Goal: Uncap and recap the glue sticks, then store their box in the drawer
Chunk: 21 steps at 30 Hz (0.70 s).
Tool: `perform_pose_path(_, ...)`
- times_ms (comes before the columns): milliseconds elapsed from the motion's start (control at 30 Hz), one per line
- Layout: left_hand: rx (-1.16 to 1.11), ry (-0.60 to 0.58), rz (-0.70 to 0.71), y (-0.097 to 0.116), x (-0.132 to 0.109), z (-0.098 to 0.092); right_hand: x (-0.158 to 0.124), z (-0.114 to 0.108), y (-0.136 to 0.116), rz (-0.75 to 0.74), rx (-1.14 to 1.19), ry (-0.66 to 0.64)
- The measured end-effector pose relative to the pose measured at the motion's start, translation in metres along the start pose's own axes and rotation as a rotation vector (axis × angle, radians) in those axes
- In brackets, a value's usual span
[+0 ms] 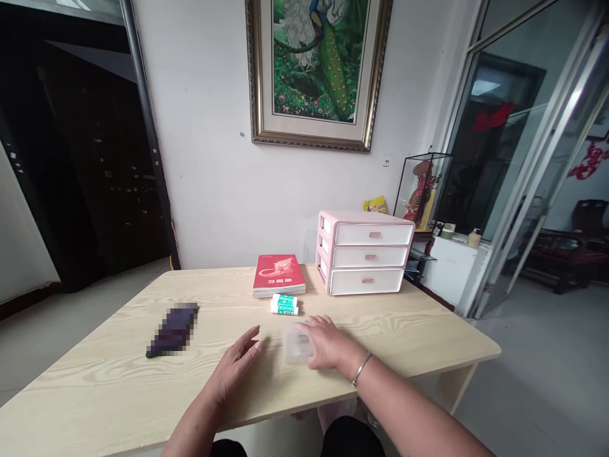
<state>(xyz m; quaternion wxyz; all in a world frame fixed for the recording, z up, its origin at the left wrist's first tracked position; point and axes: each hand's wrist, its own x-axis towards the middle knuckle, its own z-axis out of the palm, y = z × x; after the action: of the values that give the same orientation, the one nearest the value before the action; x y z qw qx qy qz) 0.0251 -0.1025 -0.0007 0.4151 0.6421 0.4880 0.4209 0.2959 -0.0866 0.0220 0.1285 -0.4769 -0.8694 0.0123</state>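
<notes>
Nearest the viewer, the left hand [238,365] lies at the near middle of the table [118,381]. It is open, with the fingers straight and together and the thumb apart, pointing far and right. Whether the palm touches the wood cannot be told. It holds nothing.

Just right of its fingertips lies a small pale box [295,344], blurred, flat on the table top. The right hand [328,346] covers the box's right side with its fingers curved loosely over it and touching it. The blur does not allow a ruling on whether the hand has a firm grip or merely rests there. A thin metal bangle [361,369] sits on that wrist.

Remaining items, left to right:
- A dark flat object [174,330] lies well left of both hands, its surface obscured.
- A red book [278,274] lies closed at the far middle.
- Two white and green tubes [284,304] lie side by side just near of the book, between it and the pale box.
- A pink drawer unit [366,254] with three white drawers, all closed, stands far right, beside the book.

On the wall above hangs a framed peacock picture [316,63].
</notes>
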Motion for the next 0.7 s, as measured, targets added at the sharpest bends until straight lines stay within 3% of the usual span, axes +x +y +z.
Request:
perform_pose_path(167,0.036,-0.017,-0.006,0.006,0.000,0.001,-0.028,-0.024,0.084,0.240,-0.087,-0.004)
perform_pose_path(267,0.052,-0.012,-0.002,0.008,-0.001,0.002,-0.041,-0.034,0.119,0.342,-0.103,-0.051)
perform_pose_path(367,0.060,-0.012,-0.013,0.009,-0.004,0.003,-0.049,-0.036,0.135,0.380,-0.114,-0.052)
perform_pose_path(700,0.112,-0.017,0.002,0.010,-0.004,0.004,-0.061,-0.034,0.156,0.517,-0.163,0.020)
